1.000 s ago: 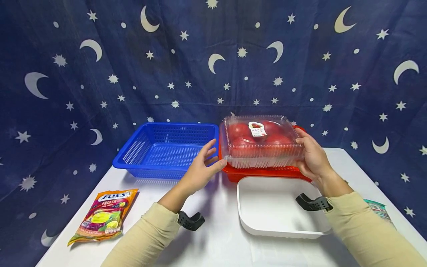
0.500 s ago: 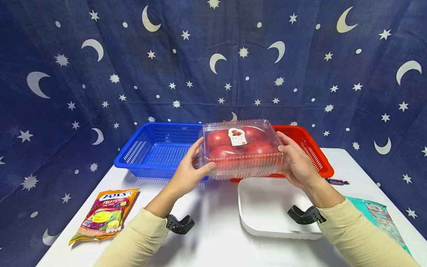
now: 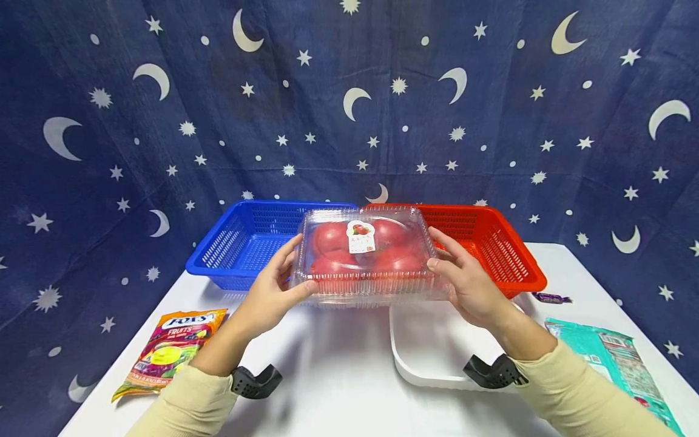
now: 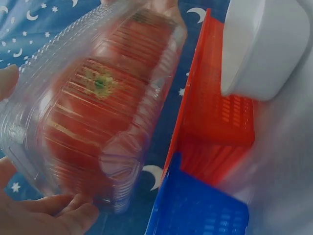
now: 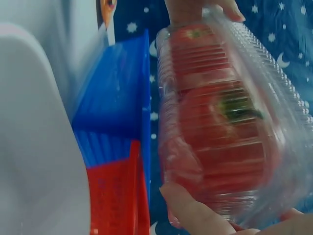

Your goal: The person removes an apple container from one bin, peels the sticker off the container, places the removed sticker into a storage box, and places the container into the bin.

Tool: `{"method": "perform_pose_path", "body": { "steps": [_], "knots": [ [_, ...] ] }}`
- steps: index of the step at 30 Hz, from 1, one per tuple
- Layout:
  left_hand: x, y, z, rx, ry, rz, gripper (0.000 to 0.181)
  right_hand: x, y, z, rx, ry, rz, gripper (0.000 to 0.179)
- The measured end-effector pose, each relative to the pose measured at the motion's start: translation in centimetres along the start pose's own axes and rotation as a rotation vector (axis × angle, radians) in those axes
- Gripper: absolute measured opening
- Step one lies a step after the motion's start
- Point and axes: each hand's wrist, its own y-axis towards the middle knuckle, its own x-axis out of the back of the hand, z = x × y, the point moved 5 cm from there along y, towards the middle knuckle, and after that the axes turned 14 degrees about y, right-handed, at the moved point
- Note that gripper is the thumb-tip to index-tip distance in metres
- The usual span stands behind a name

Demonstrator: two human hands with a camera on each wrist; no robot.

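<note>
A clear plastic box of tomatoes [image 3: 363,258] with a white label on its lid is held up between both hands, in front of the two baskets. My left hand [image 3: 267,300] grips its left end, thumb at the near corner and fingers along the side and underneath. The right hand [image 3: 472,291] holds the opposite end the same way. Through the ribbed wall in the left wrist view, a tomato [image 4: 98,117] shows its stem end. The right wrist view shows another tomato [image 5: 225,127] with a green stem.
A blue basket [image 3: 218,270] and a red basket [image 3: 513,243] stand side by side at the back. A white tub [image 3: 404,364] sits under the right forearm. An orange candy bag [image 3: 169,346] lies left; a teal packet [image 3: 595,346] and a small purple-wrapped sweet [image 3: 551,298] lie right.
The tomato box has moved left and toward me from over the red basket. My left hand, open beside it a second ago, now grips its left end. The teal packet is more exposed.
</note>
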Motion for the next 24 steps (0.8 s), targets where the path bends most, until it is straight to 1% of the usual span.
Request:
{"method": "perform_pose_path", "body": {
  "steps": [6, 10, 13, 17, 21, 24],
  "knots": [
    [1.9, -1.5, -0.2, -0.016, 0.024, -0.013, 0.080, -1.7, -0.6, -0.7, -0.041, -0.022, 0.028, 0.071],
    [3.0, -2.5, -0.3, -0.049, 0.022, -0.010, 0.078, -2.7, -1.0, -1.2, -0.064, -0.015, 0.061, 0.073],
    [3.7, -3.2, -0.2, -0.070, 0.002, 0.004, 0.078, -3.4, -1.3, -1.5, -0.070, -0.014, 0.091, 0.075],
    [4.7, -4.0, 0.0, -0.079, -0.007, 0.029, 0.079, -4.2, -1.6, -1.8, -0.064, -0.041, 0.118, 0.078],
    [5.4, -4.8, 0.2, -0.080, -0.011, 0.070, 0.080, -4.8, -1.9, -2.2, -0.052, -0.079, 0.145, 0.081],
    [5.9, -5.4, 0.5, -0.094, -0.009, 0.094, 0.080, -5.1, -2.0, -2.8, -0.057, -0.131, 0.145, 0.083]
  ]
}}
